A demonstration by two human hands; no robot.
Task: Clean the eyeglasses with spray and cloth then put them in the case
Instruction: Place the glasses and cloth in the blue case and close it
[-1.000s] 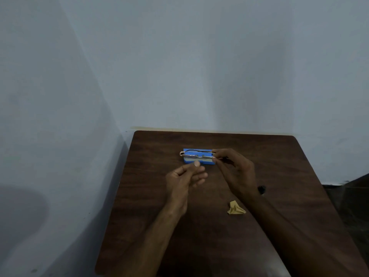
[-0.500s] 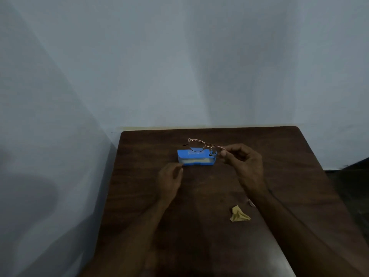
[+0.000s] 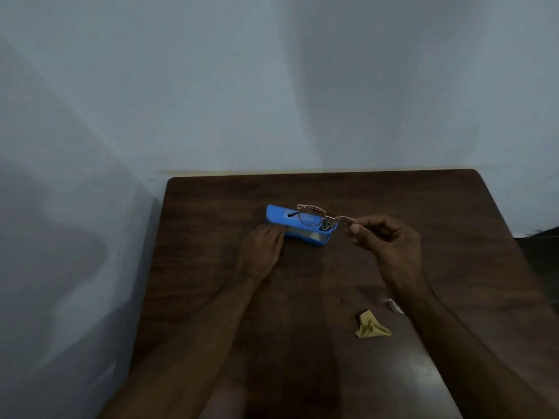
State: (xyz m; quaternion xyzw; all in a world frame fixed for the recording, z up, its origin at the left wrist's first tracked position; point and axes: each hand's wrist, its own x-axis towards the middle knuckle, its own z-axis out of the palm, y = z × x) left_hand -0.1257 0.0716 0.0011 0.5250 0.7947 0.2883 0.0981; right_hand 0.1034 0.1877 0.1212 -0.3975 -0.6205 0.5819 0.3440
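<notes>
Thin gold-framed eyeglasses [image 3: 311, 215] hang in the air just above the blue case [image 3: 279, 217], which lies open on the dark wooden table [image 3: 211, 267] with a pale inside showing. My right hand [image 3: 384, 240] pinches the glasses at their right end, to the right of the case. My left hand [image 3: 263, 247] grips the case's near left edge with curled fingers. A crumpled yellow cloth [image 3: 371, 326] lies on the table near my right forearm. No spray bottle is clearly visible.
A small pale object [image 3: 394, 305] peeks out beside my right forearm. The table stands in a corner, with walls behind it and to its left. Its right edge drops to a dark floor.
My right hand has lifted the glasses up off the case and holds them a little to the right. My left hand has moved forward from mid-air to grip the case's left edge.
</notes>
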